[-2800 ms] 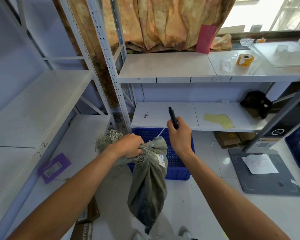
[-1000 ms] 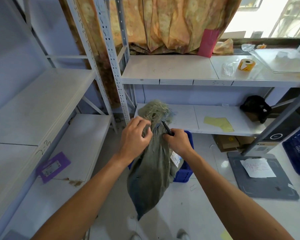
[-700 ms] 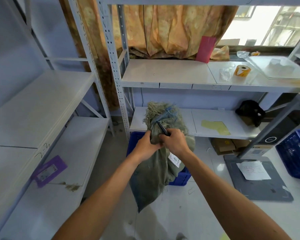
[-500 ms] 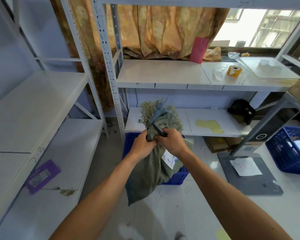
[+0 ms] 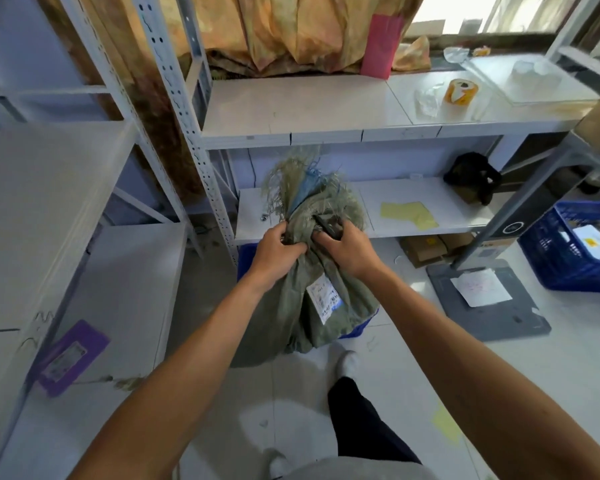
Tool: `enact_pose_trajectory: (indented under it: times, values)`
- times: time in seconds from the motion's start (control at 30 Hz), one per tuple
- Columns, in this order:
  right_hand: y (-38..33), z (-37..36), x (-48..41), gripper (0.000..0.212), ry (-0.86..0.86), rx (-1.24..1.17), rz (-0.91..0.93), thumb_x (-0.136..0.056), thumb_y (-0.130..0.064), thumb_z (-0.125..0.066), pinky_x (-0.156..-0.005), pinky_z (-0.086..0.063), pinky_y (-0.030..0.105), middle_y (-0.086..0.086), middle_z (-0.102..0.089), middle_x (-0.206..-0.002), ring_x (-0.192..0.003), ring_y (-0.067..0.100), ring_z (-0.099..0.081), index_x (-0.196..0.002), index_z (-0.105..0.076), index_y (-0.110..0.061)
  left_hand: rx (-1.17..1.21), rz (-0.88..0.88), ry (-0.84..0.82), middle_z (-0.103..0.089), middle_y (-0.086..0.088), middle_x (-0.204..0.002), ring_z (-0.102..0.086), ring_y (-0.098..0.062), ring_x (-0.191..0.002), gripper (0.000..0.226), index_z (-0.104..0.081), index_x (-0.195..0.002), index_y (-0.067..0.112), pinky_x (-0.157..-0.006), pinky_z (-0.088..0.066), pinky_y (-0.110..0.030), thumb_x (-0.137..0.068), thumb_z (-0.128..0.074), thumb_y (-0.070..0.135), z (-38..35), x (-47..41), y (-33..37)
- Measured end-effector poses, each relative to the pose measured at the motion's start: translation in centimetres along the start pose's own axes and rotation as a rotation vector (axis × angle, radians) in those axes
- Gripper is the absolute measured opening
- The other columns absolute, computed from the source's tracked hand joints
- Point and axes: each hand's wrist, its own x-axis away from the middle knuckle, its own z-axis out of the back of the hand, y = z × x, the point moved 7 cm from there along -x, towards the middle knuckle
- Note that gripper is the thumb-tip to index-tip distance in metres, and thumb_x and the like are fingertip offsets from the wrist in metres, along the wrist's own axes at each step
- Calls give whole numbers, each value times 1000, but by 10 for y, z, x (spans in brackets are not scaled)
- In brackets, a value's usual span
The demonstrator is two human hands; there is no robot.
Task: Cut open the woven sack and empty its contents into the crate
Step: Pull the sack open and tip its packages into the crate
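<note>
Sack [image 5: 312, 299] of grey-green woven plastic hung in front of you in the head view, its neck bunched between both hands and its belly sagging over the blue crate [image 5: 357, 332], of which only a corner showed beneath it. Your left hand [image 5: 274, 252] was closed around the gathered cloth just under the frayed top [image 5: 309, 192]. Your right hand [image 5: 349, 251] was closed on a dark cutter [image 5: 328, 227], pressed against the same neck, with a fold of sack apparently caught under the fingers. A white shipping label [image 5: 324, 297] faced you on the sack's side.

The cloth looked limp and thin, creasing wherever you squeezed it, and the weave was likely slick, so a full-fist hold on the bunched neck suited it better than a pinch. The contents appeared light to moderate, given the single-handed carry, though nothing showed what was inside. The loose strands at the top seemed prone to unravel, a poor place to pull. For tipping, the bottom corners looked the likeliest second hold.
</note>
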Motion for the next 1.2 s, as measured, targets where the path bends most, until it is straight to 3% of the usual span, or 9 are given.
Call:
enact_pose_trajectory:
  times: [0.1,0.23,0.33,0.47,0.63,0.77,0.97,1.07,1.2]
  values:
    - [10,-10,-33,35,-164,-277,-78,-88,-53,-64,-60,-50,20,-8,-71,-79,-73,11,-68,-98,-68,-20,14,45,-7,-73,5,-99,-70,-9,-87,36,-70,-118,20,-64,-52,-16,-85,-70,6,-1,-30,0]
    - [11,-10,-80,26,-329,-380,-138,-91,-38,-66,-35,-32,18,-13,-52,-44,-33,4,-45,-80,-61,-15,3,138,-34,-75,-11,-97,-71,-25,-88,32,-73,-106,14,-74,-57,-37,-76,-67,2,-5,-76,-1]
    - [10,-12,-119,31,-425,-464,-162,-86,-38,-69,-40,-18,27,-2,-38,-48,-38,16,-27,-83,-55,-11,16,209,6,-66,-12,-84,-63,-26,-77,22,-70,-97,4,-68,-48,-37,-77,-63,-2,-7,-108,-2]
    - [16,-9,-166,35,-444,-572,-244,-87,-42,-66,-39,-19,25,4,-33,-49,-38,18,-26,-78,-52,-12,3,256,14,-62,-2,-75,-59,-16,-69,22,-66,-82,16,-60,-47,-26,-82,-62,-6,-23,-150,3]
    - [37,-8,-216,19,-413,-554,-357,-95,-20,-59,-36,-22,24,6,-37,-54,-37,15,-30,-83,-52,-7,-52,247,-10,-68,5,-88,-65,-8,-81,27,-67,-103,17,-61,-53,-13,-84,-69,-2,-34,-191,5]
    - [38,-9,-239,23,-400,-463,-342,-95,-17,-59,-35,-26,22,5,-43,-53,-34,12,-35,-74,-55,-8,-67,271,-44,-73,0,-102,-71,-19,-98,39,-69,-116,11,-74,-58,-23,-79,-77,0,-32,-215,-7]
    - [28,-11,-263,16,-319,-714,-358,-93,-16,-54,-38,-19,23,4,-39,-57,-39,14,-27,-78,-55,-11,36,273,-40,-74,2,-97,-71,-11,-89,31,-70,-105,17,-71,-57,-21,-82,-73,-4,-19,-244,-9]
    - [15,-3,-272,19,-267,-631,-271,-96,-20,-52,-37,-22,22,5,-49,-63,-39,11,-30,-83,-58,-8,153,338,-19,-76,-6,-98,-73,-26,-96,29,-72,-102,15,-84,-60,-37,-84,-64,-6,-10,-251,-16]
    - [-8,8,-281,25,-204,-493,-103,-93,-22,-50,-43,-22,27,2,-45,-60,-46,14,-31,-90,-55,2,277,413,-20,-78,-4,-83,-73,-24,-85,25,-75,-95,9,-80,-58,-35,-84,-59,-7,-7,-251,-19]
